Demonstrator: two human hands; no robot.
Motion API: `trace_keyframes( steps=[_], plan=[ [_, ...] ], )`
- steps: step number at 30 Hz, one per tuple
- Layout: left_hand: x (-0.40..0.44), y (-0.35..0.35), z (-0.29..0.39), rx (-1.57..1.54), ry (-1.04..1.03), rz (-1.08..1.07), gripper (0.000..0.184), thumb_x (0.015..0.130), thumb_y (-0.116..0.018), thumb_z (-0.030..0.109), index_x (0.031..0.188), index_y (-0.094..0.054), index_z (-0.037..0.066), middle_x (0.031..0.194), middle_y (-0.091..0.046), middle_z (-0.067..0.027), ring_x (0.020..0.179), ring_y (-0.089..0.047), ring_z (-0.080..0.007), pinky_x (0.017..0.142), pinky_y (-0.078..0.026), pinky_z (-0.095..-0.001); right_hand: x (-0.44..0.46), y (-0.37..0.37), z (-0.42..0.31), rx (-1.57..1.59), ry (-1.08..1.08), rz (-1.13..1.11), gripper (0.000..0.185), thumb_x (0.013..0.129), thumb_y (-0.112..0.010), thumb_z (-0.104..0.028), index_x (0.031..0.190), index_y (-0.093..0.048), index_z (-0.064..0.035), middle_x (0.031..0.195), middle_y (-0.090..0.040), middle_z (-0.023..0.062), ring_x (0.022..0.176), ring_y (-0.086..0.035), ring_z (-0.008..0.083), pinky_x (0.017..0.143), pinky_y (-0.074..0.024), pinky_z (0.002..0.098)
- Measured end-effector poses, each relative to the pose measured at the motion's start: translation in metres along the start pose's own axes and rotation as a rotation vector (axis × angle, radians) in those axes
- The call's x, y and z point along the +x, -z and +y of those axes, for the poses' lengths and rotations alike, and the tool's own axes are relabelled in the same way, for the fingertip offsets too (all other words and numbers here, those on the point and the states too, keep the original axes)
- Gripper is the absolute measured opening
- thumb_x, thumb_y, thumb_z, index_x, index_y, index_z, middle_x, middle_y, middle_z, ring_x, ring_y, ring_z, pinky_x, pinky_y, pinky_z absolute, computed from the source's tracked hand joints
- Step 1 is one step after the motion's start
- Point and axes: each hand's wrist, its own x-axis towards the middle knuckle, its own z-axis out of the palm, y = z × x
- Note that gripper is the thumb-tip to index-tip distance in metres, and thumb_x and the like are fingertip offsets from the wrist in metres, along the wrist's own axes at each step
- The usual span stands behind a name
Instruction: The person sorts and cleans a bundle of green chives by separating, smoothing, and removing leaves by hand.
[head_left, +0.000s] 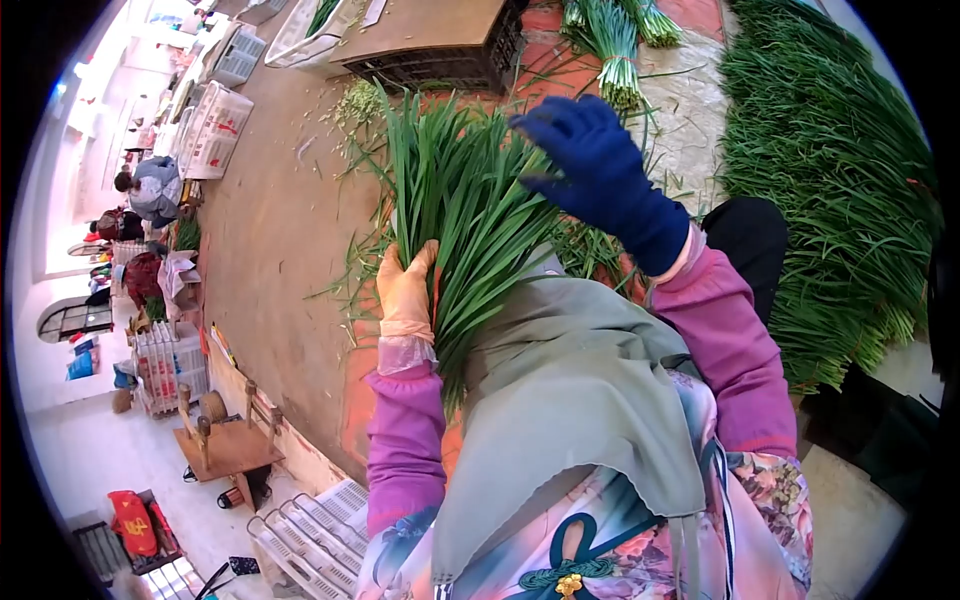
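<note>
L hand (pixel 406 292), in a tan glove, is closing firmly round the L side of the green bunch (pixel 455 215), thumb & fingers pressing into the long leaves. R hand (pixel 590 165), in a navy glove, is hovering by the bunch's upper R side w/ fingers curving & spreading, grip wide, holding nothing; whether a fingertip is brushing a leaf, can't tell.

The bunch is leaning up & L in front of the grey-green apron (pixel 580 390), tips fanning out over the floor (pixel 280 230), lower leaves hanging b/w L sleeve (pixel 405 430) & apron.

Loose leaf bits are lying on the floor around the bunch. Near the top edge of the view, a wood-topped crate (pixel 425 30) is standing w/ a pile of trimmings (pixel 362 102) lying just off its lower L corner, & a white basket (pixel 308 38) is sitting by its L edge. R of the crate, a tied bundle (pixel 615 60) is lying across the L edge of a pale sheet (pixel 685 110). Along the sheet's R edge, a big heap of greens (pixel 825 190) is spreading.

Far L, a person (pixel 155 190) in grey-blue is bending nr stacked white crates (pixel 213 130); lower L, a wooden stool (pixel 230 447) is standing.
</note>
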Motion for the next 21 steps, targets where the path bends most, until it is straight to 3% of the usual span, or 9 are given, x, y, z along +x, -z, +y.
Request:
trace_keyframes(
  steps=[2, 4, 6, 7, 12, 14, 16, 19, 21],
  plan=[
    [0.002, 0.0, -0.001, 0.022, -0.055, -0.012, 0.035, 0.076, -0.066, 0.007, 0.105, -0.053, -0.007, 0.095, -0.062, -0.0093, 0.079, -0.055, -0.014, 0.071, -0.045, -0.0247, -0.011, -0.006, -0.004, -0.142, 0.107, -0.185, 0.054, 0.067, -0.067, -0.042, 0.113, -0.054, -0.016, 0.103, -0.055, 0.0078, 0.097, -0.052, 0.0259, 0.087, -0.0361, 0.0462],
    [0.0, 0.0, 0.0, 0.051, 0.02, -0.019, 0.049, 0.075, -0.067, 0.006, 0.118, -0.046, -0.005, 0.102, -0.06, -0.0109, 0.078, -0.055, -0.0148, 0.071, -0.045, -0.0258, -0.026, -0.011, -0.002, -0.115, 0.106, -0.205, 0.043, 0.066, -0.067, -0.038, 0.102, -0.059, -0.0174, 0.09, -0.058, 0.0069, 0.088, -0.056, 0.0249, 0.086, -0.0338, 0.0493],
    [-0.021, -0.002, 0.019, 0.03, -0.046, -0.099, 0.061, 0.073, -0.069, 0.005, 0.125, -0.038, -0.002, 0.108, -0.056, -0.0118, 0.082, -0.056, -0.0154, 0.074, -0.045, -0.0261, -0.042, -0.014, 0.004, -0.063, 0.013, -0.525, 0.024, 0.065, -0.066, -0.03, 0.084, -0.06, -0.0169, 0.073, -0.058, 0.0045, 0.078, -0.057, 0.0245, 0.082, -0.0364, 0.0457],
    [-0.029, -0.002, 0.025, 0.01, -0.117, -0.183, 0.073, 0.07, -0.07, 0.004, 0.132, -0.031, 0.0, 0.115, -0.053, -0.0127, 0.086, -0.056, -0.0161, 0.077, -0.045, -0.0263, -0.046, -0.014, 0.004, -0.016, 0.031, -0.364, 0.013, 0.065, -0.063, -0.024, 0.072, -0.057, -0.016, 0.063, -0.055, 0.003, 0.069, -0.057, 0.0244, 0.079, -0.0375, 0.043],
    [-0.035, 0.016, 0.013, 0.46, -0.485, -0.402, 0.088, 0.065, -0.072, -0.002, 0.137, -0.022, 0.005, 0.125, -0.045, -0.0106, 0.104, -0.051, -0.0152, 0.085, -0.045, -0.0253, -0.042, 0.0, 0.003, -0.04, 0.055, -0.313, 0.015, 0.067, -0.062, -0.021, 0.081, -0.058, -0.0164, 0.071, -0.056, 0.0026, 0.075, -0.057, 0.0223, 0.081, -0.0377, 0.042],
    [-0.026, 0.02, 0.0, -0.053, -0.112, -0.388, 0.08, 0.068, -0.068, -0.005, 0.135, -0.027, 0.004, 0.121, -0.049, -0.0094, 0.102, -0.052, -0.0143, 0.085, -0.045, -0.0259, -0.026, 0.006, -0.005, -0.089, 0.08, -0.282, 0.019, 0.067, -0.062, -0.02, 0.086, -0.059, -0.0161, 0.075, -0.056, 0.0023, 0.079, -0.056, 0.0212, 0.083, -0.0375, 0.0421],
    [-0.016, 0.023, 0.001, 0.15, -0.134, -0.339, 0.058, 0.074, -0.062, -0.008, 0.127, -0.039, -0.001, 0.109, -0.057, -0.0069, 0.094, -0.055, -0.0131, 0.08, -0.047, -0.0259, -0.01, 0.012, -0.015, -0.128, 0.037, -0.026, 0.032, 0.068, -0.063, -0.021, 0.099, -0.058, -0.0141, 0.088, -0.055, 0.0024, 0.088, -0.054, 0.0201, 0.088, -0.0358, 0.044],
    [-0.004, 0.024, 0.003, 0.165, -0.057, -0.28, 0.044, 0.076, -0.061, -0.006, 0.117, -0.046, -0.003, 0.104, -0.059, -0.0074, 0.088, -0.057, -0.0135, 0.077, -0.047, -0.026, -0.004, 0.013, -0.039, 0.001, 0.156, -0.096, 0.048, 0.067, -0.065, -0.022, 0.112, -0.053, -0.0132, 0.1, -0.054, 0.0037, 0.098, -0.051, 0.0224, 0.095, -0.0328, 0.0474],
    [-0.006, 0.014, 0.01, -0.098, 0.002, -0.245, 0.033, 0.077, -0.06, -0.003, 0.109, -0.051, -0.004, 0.098, -0.061, -0.0083, 0.083, -0.058, -0.0144, 0.075, -0.048, -0.0263, -0.008, 0.002, -0.065, 0.143, 0.299, -0.185, 0.052, 0.066, -0.065, -0.023, 0.116, -0.052, -0.0137, 0.104, -0.055, 0.005, 0.102, -0.051, 0.0242, 0.097, -0.032, 0.0486]
  ],
)
